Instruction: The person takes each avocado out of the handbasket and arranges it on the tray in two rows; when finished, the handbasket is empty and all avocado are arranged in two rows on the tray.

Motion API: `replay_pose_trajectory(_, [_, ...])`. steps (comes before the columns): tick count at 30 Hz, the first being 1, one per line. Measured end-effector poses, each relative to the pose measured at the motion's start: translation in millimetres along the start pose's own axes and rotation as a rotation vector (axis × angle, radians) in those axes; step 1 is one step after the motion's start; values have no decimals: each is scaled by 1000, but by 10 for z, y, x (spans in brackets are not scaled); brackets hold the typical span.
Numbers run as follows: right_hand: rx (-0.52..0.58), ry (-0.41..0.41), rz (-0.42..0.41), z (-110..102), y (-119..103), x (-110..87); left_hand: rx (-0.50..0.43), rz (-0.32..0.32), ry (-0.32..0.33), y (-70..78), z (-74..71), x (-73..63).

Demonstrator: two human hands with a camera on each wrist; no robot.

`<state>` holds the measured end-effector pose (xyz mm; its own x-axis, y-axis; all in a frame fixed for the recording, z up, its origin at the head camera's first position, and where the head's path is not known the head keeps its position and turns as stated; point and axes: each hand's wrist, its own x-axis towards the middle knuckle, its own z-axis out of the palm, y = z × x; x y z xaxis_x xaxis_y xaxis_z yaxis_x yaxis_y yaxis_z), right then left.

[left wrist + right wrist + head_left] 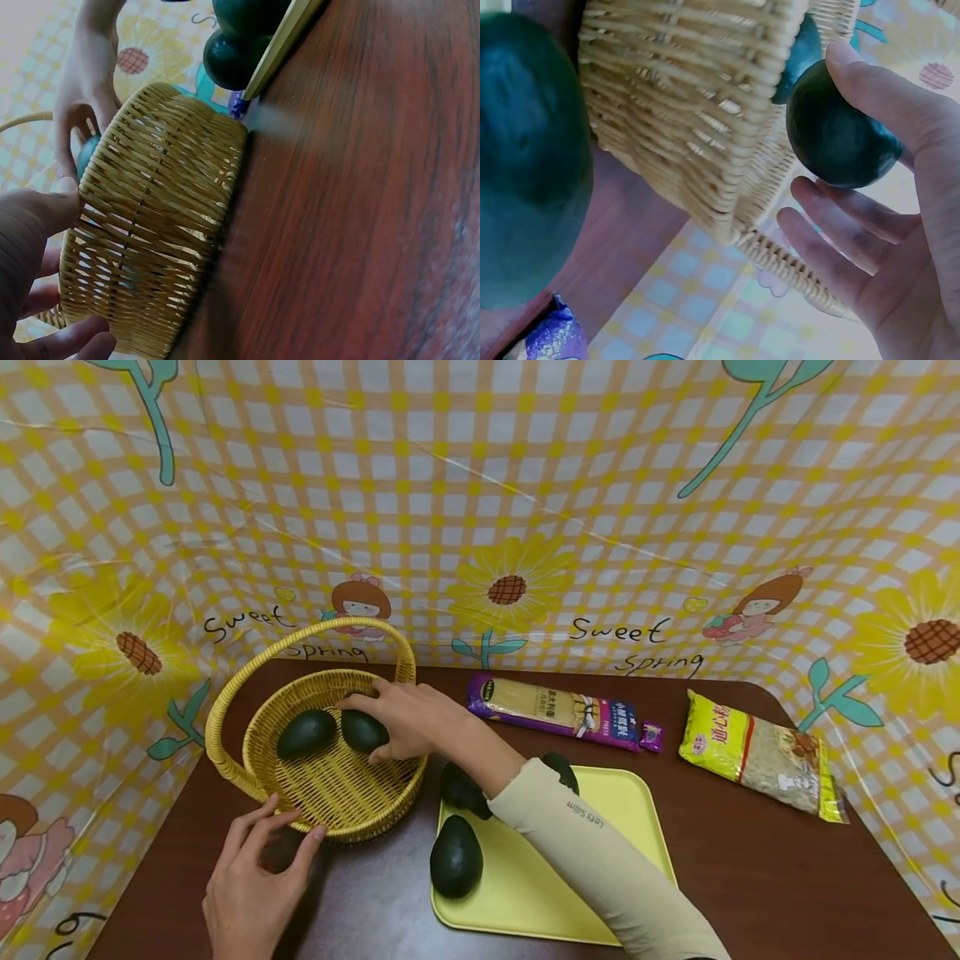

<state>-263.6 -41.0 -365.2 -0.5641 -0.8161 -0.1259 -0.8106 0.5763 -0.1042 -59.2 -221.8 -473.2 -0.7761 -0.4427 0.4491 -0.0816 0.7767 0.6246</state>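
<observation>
A yellow wicker basket (405,802) with an arched handle stands on the left of the table. Inside it lies one dark green avocado (306,734). My right hand (408,720) reaches over the basket's right side and holds a second avocado (362,732) between thumb and fingers; the right wrist view shows this held avocado (840,131) at the rim. With thumb and fingers, my left hand (255,881) grips the basket's near rim. On a yellow tray (555,893) sit more avocados (457,857), partly hidden by my right forearm.
Behind the tray lies a purple pasta packet (547,710). A yellow and clear food bag (761,756) rests at the right. A checkered, flower-printed cloth (637,527) hangs around the back and sides of the dark brown table (795,877).
</observation>
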Motion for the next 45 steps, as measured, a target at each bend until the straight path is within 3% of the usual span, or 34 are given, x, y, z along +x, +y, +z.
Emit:
replay_pose_trajectory(25, [107, 167, 11, -23, -114, -612, -4, 5, 16, 19, -2, -17])
replay_pose_trajectory(45, [223, 255, 77, 246, -104, -1210, -9, -13, 2, 15, -6, -16])
